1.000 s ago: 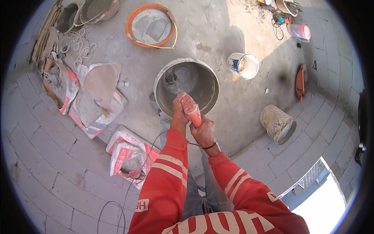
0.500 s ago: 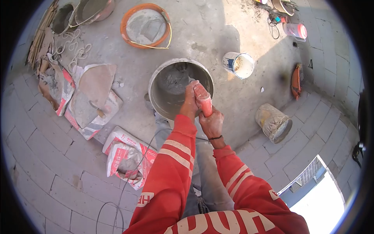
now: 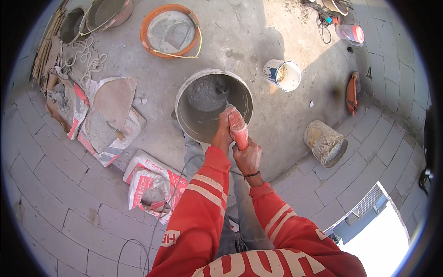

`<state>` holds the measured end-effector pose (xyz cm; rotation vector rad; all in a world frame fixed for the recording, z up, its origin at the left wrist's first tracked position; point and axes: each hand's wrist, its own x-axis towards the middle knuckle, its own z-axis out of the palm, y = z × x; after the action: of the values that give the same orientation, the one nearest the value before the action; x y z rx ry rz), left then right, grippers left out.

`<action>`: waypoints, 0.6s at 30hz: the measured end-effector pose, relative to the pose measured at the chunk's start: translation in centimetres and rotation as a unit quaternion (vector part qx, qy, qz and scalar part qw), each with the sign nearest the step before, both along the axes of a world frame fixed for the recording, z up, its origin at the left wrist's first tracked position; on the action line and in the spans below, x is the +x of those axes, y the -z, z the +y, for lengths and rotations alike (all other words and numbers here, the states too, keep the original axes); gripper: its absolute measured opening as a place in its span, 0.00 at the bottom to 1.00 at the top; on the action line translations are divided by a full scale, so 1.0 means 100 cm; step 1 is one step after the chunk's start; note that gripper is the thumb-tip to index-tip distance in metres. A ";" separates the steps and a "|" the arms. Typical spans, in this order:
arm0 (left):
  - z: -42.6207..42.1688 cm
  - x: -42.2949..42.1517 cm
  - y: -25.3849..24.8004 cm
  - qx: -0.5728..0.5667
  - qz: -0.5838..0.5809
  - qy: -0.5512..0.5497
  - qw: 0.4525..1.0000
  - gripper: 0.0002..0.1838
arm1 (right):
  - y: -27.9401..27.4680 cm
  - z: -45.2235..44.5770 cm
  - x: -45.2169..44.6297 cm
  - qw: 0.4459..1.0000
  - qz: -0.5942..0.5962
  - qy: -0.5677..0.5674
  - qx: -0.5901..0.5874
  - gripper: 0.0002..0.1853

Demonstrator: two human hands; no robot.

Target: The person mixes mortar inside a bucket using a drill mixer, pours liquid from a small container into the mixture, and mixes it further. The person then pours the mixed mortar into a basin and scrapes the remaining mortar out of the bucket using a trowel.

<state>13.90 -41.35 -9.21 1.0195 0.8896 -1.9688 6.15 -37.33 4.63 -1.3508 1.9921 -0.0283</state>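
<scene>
A red power drill (image 3: 238, 128), dusty with cement, points down into a large bucket (image 3: 181, 115) of wet grey mortar (image 3: 201, 94). My left hand (image 3: 223, 130) is wrapped round the drill's front part, over the bucket's near side. Behind it, my right hand (image 3: 248, 157) grips the drill's rear handle. The drill's shaft runs into the mortar near the far right of the bucket, where the surface is hollowed. The tool's lower end is hidden in the mix.
Torn mortar bags (image 3: 161, 173) lie left, with a trowel (image 3: 116, 131) on one. An orange bucket (image 3: 144, 34) stands ahead, a white paint bucket (image 3: 290, 77) and a dirty bucket (image 3: 318, 141) right. A cable (image 3: 154, 221) trails left of my legs.
The drill and both my hands have moved slightly back toward my body and a little left. More mortar and a dark hollow around the shaft now show in the bucket.
</scene>
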 end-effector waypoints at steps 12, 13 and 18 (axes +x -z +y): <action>-0.015 0.029 -0.013 0.009 -0.033 -0.001 0.999 0.14 | 0.006 -0.006 0.018 0.997 -0.057 0.014 -0.044 0.10; -0.019 0.033 -0.016 0.022 -0.032 0.000 0.999 0.14 | 0.010 -0.008 0.020 0.997 -0.060 0.005 -0.050 0.10; -0.019 0.047 -0.020 0.021 -0.072 -0.030 0.997 0.14 | 0.008 -0.014 0.032 0.996 -0.074 -0.018 -0.041 0.10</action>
<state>18.60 -43.29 -7.26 1.1306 0.8738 -1.8090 9.38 -38.70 3.86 -1.3953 1.8598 -0.1909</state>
